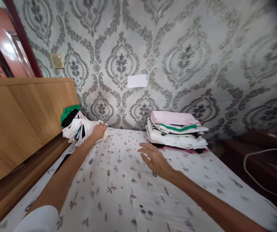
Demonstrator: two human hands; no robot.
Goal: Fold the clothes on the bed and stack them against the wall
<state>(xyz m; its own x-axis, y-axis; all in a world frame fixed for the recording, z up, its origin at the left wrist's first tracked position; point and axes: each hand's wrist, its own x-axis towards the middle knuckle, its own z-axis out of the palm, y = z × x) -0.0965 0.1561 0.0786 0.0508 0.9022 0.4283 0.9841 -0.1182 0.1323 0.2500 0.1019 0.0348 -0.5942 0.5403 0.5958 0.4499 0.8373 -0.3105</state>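
At the far left of the patterned sheet (123,170) lies a loose heap of clothes (76,127), white with green and black pieces. My left hand (99,130) is closed on a white cloth (88,127) at the heap's right side. Over the middle of the sheet, my right hand (154,159) has its fingers apart and holds nothing. Just beyond it stands a stack of folded clothes (177,135), mostly white, with a pink piece on top and a green edge below that.
A wooden board (29,119) borders the bed on the left. Behind is a patterned wall (121,61) with a white paper (137,81) and a square fitting (57,61). A pale cable (246,161) curves over a dark area at the right.
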